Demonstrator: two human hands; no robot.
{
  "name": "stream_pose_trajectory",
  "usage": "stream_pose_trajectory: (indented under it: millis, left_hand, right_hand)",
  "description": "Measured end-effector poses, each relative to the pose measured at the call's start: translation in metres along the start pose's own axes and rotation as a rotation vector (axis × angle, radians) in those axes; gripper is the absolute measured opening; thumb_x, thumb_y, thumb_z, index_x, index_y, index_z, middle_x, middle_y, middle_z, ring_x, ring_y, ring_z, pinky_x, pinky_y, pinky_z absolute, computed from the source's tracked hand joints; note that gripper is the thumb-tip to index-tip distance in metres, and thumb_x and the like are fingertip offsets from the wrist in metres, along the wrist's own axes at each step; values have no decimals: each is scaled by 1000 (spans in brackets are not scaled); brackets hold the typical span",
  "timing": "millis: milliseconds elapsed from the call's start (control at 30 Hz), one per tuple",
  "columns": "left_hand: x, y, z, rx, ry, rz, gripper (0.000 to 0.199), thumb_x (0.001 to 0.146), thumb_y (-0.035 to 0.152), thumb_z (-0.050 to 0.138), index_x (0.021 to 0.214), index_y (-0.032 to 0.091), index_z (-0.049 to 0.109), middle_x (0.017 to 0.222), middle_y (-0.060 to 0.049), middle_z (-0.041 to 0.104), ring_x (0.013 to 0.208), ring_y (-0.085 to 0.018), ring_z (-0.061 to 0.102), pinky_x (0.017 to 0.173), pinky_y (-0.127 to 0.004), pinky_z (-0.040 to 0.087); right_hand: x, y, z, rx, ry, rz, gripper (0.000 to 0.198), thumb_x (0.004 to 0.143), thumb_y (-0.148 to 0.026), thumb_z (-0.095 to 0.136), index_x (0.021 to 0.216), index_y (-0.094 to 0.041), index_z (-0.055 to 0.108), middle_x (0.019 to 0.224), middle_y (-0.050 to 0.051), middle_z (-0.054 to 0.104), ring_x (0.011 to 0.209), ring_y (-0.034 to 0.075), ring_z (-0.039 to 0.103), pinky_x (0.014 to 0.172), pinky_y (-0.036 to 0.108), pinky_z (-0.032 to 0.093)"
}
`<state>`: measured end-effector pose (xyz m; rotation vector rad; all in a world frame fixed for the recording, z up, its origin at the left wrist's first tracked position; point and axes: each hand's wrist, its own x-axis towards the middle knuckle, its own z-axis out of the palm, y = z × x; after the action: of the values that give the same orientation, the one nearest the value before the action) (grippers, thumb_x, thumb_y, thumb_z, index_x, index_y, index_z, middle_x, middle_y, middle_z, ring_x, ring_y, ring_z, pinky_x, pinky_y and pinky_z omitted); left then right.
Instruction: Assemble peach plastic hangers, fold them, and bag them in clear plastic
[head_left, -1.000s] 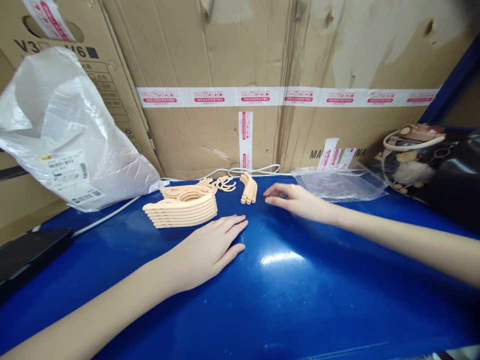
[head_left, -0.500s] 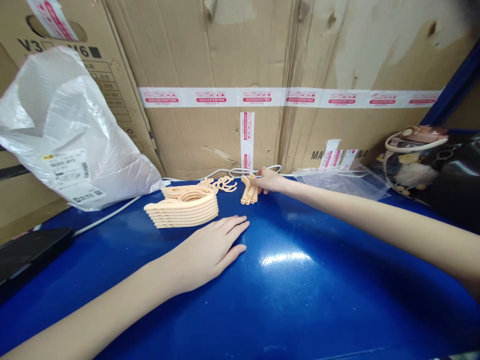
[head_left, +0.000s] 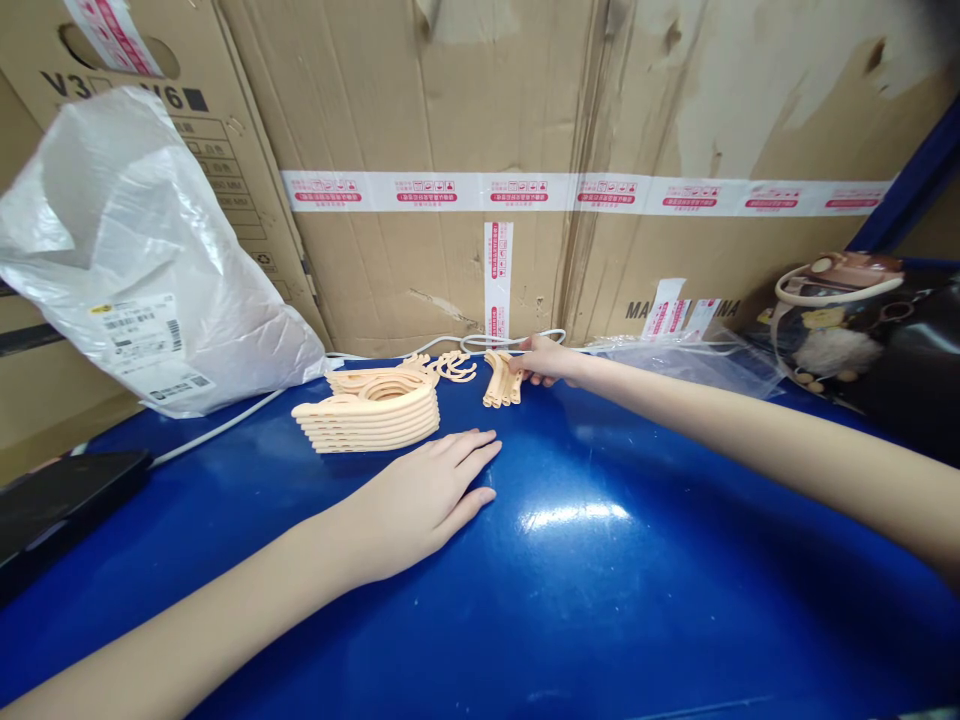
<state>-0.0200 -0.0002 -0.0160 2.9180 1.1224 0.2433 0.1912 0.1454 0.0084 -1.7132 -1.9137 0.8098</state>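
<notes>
My left hand [head_left: 431, 490] lies flat on the blue tabletop with its fingers stretched out, just in front of a stack of peach plastic hanger pieces [head_left: 367, 420]. My right hand [head_left: 546, 361] reaches to the back of the table. Its fingers are curled closed at the right side of a small pile of short, curved peach hanger arms [head_left: 501, 382]; they seem to grip one, partly hidden by the fingers. Between the stack and that pile lie several loose peach hanger hooks [head_left: 454, 367].
A white plastic parcel bag [head_left: 157, 270] leans at the left, with a black device [head_left: 67, 510] before it. Large cardboard boxes [head_left: 420, 270] wall off the back. A white cable [head_left: 225, 430] runs along the table [head_left: 637, 610]. Clear plastic [head_left: 690, 365] and a clear bottle [head_left: 832, 320] are at right.
My right hand's fingers have shifted slightly and the hanger arms beside them have spread a little to the right. My left hand stays in place. The view has moved slightly.
</notes>
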Motion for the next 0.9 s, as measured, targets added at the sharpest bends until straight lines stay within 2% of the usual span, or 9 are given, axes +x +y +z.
stream_pose_trajectory:
  millis: [133,233,300,367,433,533,633,800,900]
  left_hand:
    - [0,-1,2,-18,47,16,47,101,39,36,141,17,44,146,-11,46,133,-25,45,111,-42,36]
    - [0,0,1,-18,45,18,47,101,39,36,141,17,44,146,-11,47,132,-26,46,111,-42,37]
    - [0,1,0,-14,30,12,47,101,39,35,142,16,44,146,-11,46,133,-26,45,110,-43,37]
    - [1,2,-2,-9,13,5,47,101,39,35,142,16,44,146,-12,46,133,-26,45,110,-43,37]
    - [1,2,-2,-11,15,3,47,101,39,35,141,16,45,146,-12,46,133,-26,45,110,-43,38]
    - [0,1,-1,-22,39,12,46,101,39,36,141,17,45,146,-11,47,132,-26,46,110,-42,38]
    - [0,0,-1,-21,38,12,46,101,39,36,141,17,45,146,-11,46,132,-26,46,110,-42,37]
    - [0,0,0,-15,36,10,47,101,39,36,141,16,45,146,-11,46,133,-26,45,110,-42,37]
    - [0,1,0,-13,21,5,47,101,39,35,141,16,44,147,-11,46,134,-26,44,111,-42,36]
  right_hand:
    - [-6,5,-6,-16,20,0,42,83,-17,61,122,-13,46,58,-6,56,41,6,45,35,17,31]
    - [-6,12,-8,-63,11,-19,35,88,-20,58,122,-15,49,60,-5,57,43,7,49,38,18,35]
    - [-3,16,-7,-100,26,-28,30,93,-27,55,120,-15,51,71,-2,62,51,9,55,45,20,44]
    - [0,18,-6,-134,55,-47,30,95,-33,53,120,-15,54,92,4,65,68,12,63,60,27,53]
    - [3,18,-4,-174,81,-76,31,95,-35,55,119,-16,56,110,7,63,87,17,64,74,36,55]
    - [6,15,-3,-252,117,-114,31,94,-34,56,120,-16,57,119,9,60,100,21,62,84,41,53]
    - [7,12,-2,-331,146,-125,31,94,-36,56,116,-15,59,116,8,62,99,20,62,85,42,52]
    - [6,9,0,-404,166,-124,36,87,-50,59,87,-15,70,93,10,71,91,23,66,77,32,49]
    - [3,8,2,-427,196,-120,34,86,-48,58,86,-17,72,93,11,72,90,25,66,71,30,46]
